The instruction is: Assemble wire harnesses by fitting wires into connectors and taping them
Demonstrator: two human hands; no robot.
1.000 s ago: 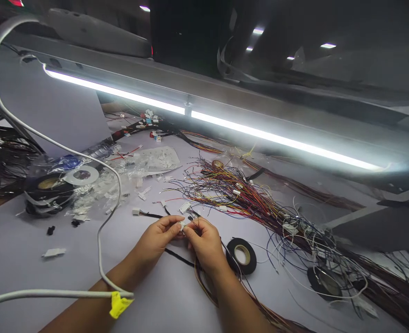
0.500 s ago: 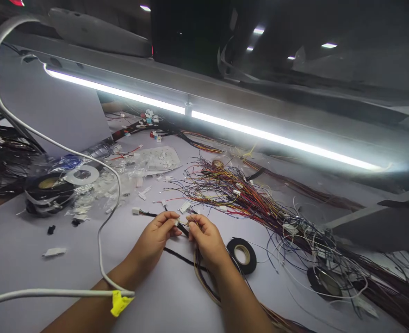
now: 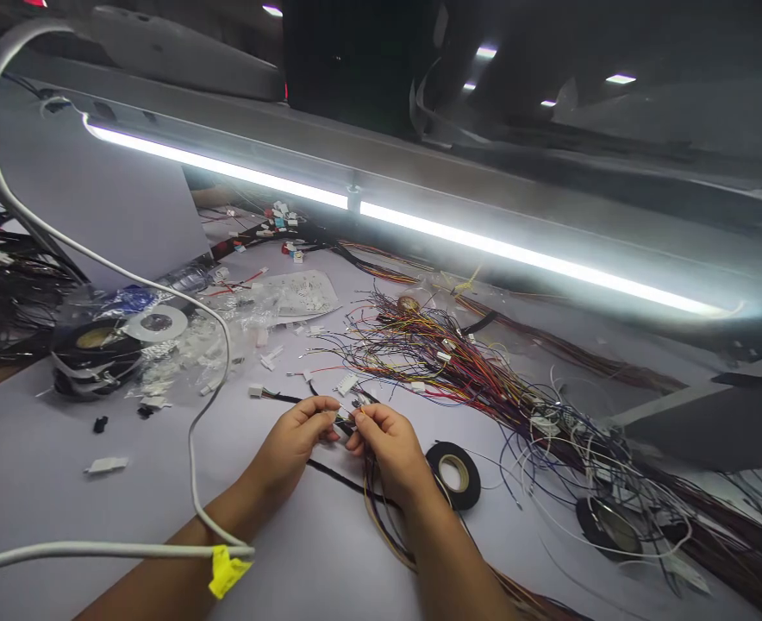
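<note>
My left hand (image 3: pixel 294 444) and my right hand (image 3: pixel 386 444) meet over the white table (image 3: pixel 45 509), fingertips pinched together. Between them sits a small white connector (image 3: pixel 344 415) at the end of a thin wire harness (image 3: pixel 381 526) that runs back under my right wrist. My left fingers pinch the connector. My right fingers pinch the wire ends at it. A black sleeved cable (image 3: pixel 333 476) lies on the table under my hands. A roll of black tape (image 3: pixel 453 473) lies just right of my right hand.
A big tangle of coloured wires (image 3: pixel 459 371) spreads right. Loose white connectors (image 3: pixel 271 354), plastic bags (image 3: pixel 187 345) and a tape roll (image 3: pixel 93 354) lie left. A white cable (image 3: pixel 190 448) with a yellow tag (image 3: pixel 226 571) crosses my left arm. A lit lamp bar (image 3: pixel 368 211) hangs above.
Both hands shifted slightly up the table and back, staying pinched together on the connector. The fingers have regripped a little; nothing was let go.
</note>
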